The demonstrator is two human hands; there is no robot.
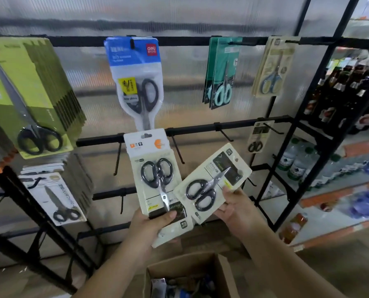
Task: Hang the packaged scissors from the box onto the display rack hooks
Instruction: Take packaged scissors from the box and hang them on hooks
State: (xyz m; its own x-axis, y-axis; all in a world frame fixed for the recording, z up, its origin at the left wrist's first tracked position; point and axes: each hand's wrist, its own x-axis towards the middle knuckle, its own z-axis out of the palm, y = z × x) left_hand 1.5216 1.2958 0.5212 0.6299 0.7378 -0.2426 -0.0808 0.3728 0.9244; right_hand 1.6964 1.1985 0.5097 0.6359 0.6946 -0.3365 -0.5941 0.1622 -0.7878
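Pointing blades-down, left hand's (149, 224) upright pack (155, 175); right hand's (233, 209) pack (211, 183) tilted.

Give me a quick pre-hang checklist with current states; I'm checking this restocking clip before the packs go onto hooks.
1. Left hand grips upright pack: ok.
2. Right hand grips tilted pack: ok.
3. Upright pack's hang slot up: ok.
4. Tilted pack squared to a hook: not ok.
5. Bare hook on the middle bar: ok.
6. More stock in the box: cannot tell.
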